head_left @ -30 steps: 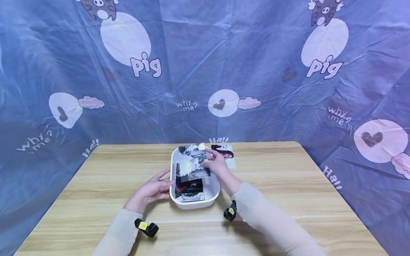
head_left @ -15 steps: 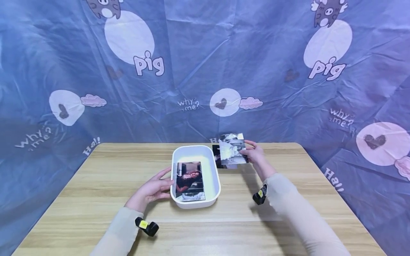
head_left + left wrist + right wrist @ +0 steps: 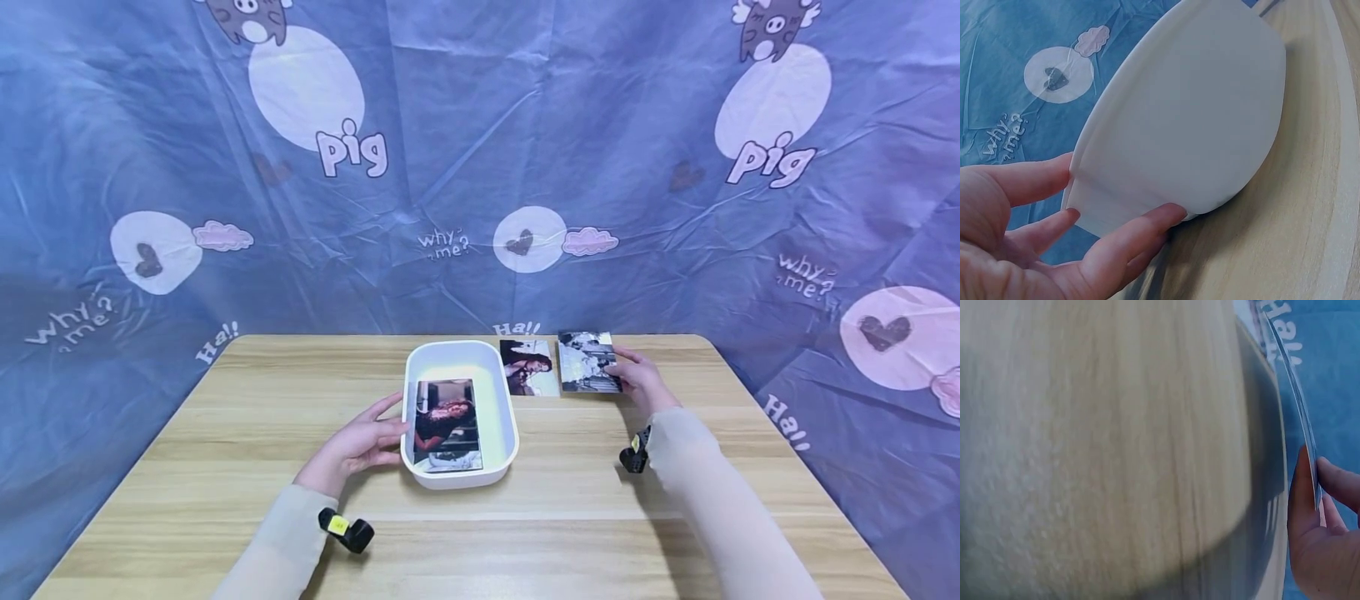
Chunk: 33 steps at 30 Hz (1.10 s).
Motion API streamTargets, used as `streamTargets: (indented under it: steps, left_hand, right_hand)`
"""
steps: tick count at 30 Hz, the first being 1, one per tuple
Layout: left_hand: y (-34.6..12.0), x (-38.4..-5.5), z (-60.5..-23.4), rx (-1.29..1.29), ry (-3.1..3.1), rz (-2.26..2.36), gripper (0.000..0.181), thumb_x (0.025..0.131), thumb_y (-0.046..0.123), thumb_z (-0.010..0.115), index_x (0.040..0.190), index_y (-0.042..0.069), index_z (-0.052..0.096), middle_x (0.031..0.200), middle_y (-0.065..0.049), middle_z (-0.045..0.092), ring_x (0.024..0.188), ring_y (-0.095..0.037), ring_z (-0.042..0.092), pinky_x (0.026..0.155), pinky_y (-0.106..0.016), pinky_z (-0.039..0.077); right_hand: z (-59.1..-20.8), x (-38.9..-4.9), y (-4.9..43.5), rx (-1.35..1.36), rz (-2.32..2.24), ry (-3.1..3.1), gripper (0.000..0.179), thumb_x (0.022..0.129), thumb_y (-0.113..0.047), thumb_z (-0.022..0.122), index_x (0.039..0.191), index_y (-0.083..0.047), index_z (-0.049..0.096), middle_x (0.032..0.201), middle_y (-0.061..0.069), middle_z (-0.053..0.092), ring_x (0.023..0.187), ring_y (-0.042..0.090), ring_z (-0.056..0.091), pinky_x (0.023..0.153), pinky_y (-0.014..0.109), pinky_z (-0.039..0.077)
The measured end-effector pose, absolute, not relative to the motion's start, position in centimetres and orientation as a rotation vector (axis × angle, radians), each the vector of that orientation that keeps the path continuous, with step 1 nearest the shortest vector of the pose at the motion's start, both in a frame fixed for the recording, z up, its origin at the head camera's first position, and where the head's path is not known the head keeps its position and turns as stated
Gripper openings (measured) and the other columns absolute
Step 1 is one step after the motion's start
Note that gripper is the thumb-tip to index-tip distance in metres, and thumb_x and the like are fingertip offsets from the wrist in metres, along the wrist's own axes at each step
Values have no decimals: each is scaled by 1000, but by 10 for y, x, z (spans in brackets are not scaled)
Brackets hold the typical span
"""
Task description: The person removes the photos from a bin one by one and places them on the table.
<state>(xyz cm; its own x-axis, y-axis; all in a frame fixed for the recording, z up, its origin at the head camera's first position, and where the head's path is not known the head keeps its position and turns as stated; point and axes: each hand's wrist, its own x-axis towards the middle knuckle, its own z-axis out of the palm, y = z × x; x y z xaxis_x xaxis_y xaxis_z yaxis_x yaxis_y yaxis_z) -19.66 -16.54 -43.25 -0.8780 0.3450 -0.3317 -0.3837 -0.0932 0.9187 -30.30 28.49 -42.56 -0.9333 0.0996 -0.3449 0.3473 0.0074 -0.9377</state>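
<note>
A white rectangular box [image 3: 498,392] with rounded corners stands on the table, and photos [image 3: 446,421] lie in it, the top one showing a person in dark red. My left hand [image 3: 363,442] touches the box's left side. In the left wrist view its fingers [image 3: 1147,231] lie against the wall and rim. My right hand [image 3: 636,379] pinches a black-and-white photo [image 3: 587,363] by its right edge, held just above the table at the back. Edge-on in the right wrist view, the photo [image 3: 1300,406] sits between thumb and fingers. Left of it another photo [image 3: 529,368] lies flat.
The wooden table [image 3: 480,550] reaches back to a blue printed cloth [image 3: 465,167] hanging behind it. The flat photo lies between the box and the held one. A black camera [image 3: 347,531] is strapped to each wrist.
My right hand has lifted the black-and-white photo out of the box and carried it right, past the flat photo, then lowered it. My left hand stays at the box.
</note>
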Motion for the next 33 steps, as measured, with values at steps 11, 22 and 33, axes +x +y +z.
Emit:
streamTargets:
  steps: [11, 22, 33]
  left_hand:
    - [-166, -198, -431, -34, 1697, 2013, 80, 93, 4, 57, 156, 9, 6, 145, -32, 38, 114, -31, 62, 93, -50, 55]
    - [-166, -201, -431, -37, 1701, 2013, 81, 92, 4, 58, 156, 9, 8, 143, -30, 43, 118, -35, 59, 94, -50, 55]
    - [-168, -204, -430, -51, 1708, 2009, 79, 94, 3, 54, 156, 10, 6, 148, -34, 31, 117, -35, 60, 95, -51, 54]
  right_hand:
    - [-440, -308, 290, 459, -2009, 2136, 62, 91, 3, 57, 147, 3, 31, 102, -2, 59, 75, 0, 57, 68, 13, 52]
    - [-449, -314, 284, 577, -1873, 2369, 55, 87, 1, 63, 139, 8, 44, 86, -5, 58, 54, -1, 44, 53, 14, 43]
    - [-441, -311, 269, 467, -1609, 2542, 59, 92, -13, 60, 143, 7, 38, 147, 28, 38, 117, 37, 49, 103, 46, 46]
